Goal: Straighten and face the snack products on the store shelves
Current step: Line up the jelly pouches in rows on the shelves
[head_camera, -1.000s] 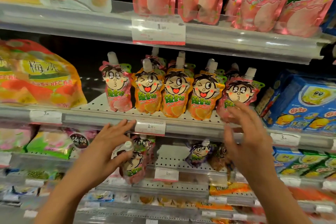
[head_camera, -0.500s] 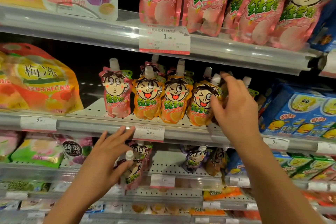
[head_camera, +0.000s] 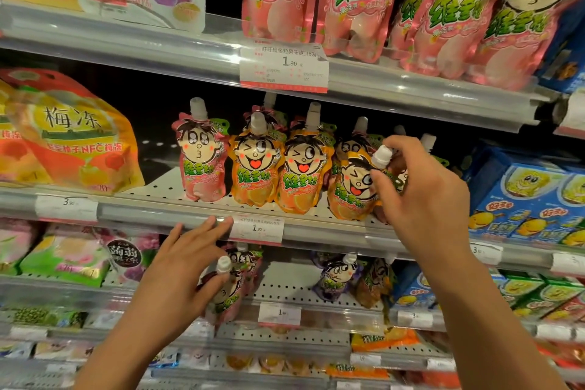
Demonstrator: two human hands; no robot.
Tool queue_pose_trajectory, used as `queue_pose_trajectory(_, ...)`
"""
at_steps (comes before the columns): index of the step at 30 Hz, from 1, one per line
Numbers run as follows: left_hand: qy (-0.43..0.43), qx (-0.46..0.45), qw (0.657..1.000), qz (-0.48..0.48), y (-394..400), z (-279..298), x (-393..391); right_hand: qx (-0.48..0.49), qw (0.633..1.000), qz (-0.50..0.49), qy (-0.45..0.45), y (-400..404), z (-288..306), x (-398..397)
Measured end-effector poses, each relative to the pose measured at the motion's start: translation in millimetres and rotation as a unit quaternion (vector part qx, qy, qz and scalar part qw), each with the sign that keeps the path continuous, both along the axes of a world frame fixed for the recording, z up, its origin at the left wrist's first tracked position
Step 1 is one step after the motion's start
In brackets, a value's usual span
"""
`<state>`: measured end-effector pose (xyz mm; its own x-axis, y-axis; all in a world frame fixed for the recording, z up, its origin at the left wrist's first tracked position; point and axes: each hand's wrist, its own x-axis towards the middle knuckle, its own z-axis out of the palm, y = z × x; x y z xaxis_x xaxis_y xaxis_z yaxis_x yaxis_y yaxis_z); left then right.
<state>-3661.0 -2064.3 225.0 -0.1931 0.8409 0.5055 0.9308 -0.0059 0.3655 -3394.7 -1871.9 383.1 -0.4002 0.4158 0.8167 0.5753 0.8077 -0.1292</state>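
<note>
Across the whole view run the store shelves, tiered metal ledges with clear price rails along their front lips, so stock has to stand close to the edge to be read. On the middle shelf stands a row of small spouted jelly pouches: a pink pouch at the left, then two orange ones, and a tilted orange pouch at the right end of the row. Big pink pouches hang over the rail above, a large orange bag sits to the left, and blue boxes sit to the right.

My right hand has its fingers curled and clamped on the tilted orange pouch just under its white cap; I judge the grip is there to swing the leaning pouch upright and face it forward beside its neighbours. My left hand is lower, fingers stretched toward the middle rail while the thumb pins a pink-and-dark pouch by its neck, probably stock waiting for a slot.

Behind my right hand more pouches are covered, and I cannot tell their flavour or number. The shelf backs are dark, the lowest tiers are blurred, and the top pouches are cut off by the frame.
</note>
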Motion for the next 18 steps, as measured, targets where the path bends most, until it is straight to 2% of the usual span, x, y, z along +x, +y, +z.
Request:
queue_pose_trajectory(5, 0.007, -0.003, 1.0, 0.014, 0, -1, 4, 0.021, 0.997, 0.043, 0.064, -6, 1, 15)
queue_pose_trajectory(13, -0.003, -0.005, 1.0, 0.019, 1, -1, 6, -0.031, 0.979, 0.134, 0.153, -41, -8, 37)
queue_pose_trajectory(15, -0.003, -0.008, 1.0, 0.02, 0, -2, 6, -0.067, 0.975, 0.148, 0.148, -50, -16, 39)
queue_pose_trajectory(18, -0.002, -0.016, 1.0, 0.022, 0, -3, 6, -0.171, 0.966, 0.174, 0.086, -55, -37, 35)
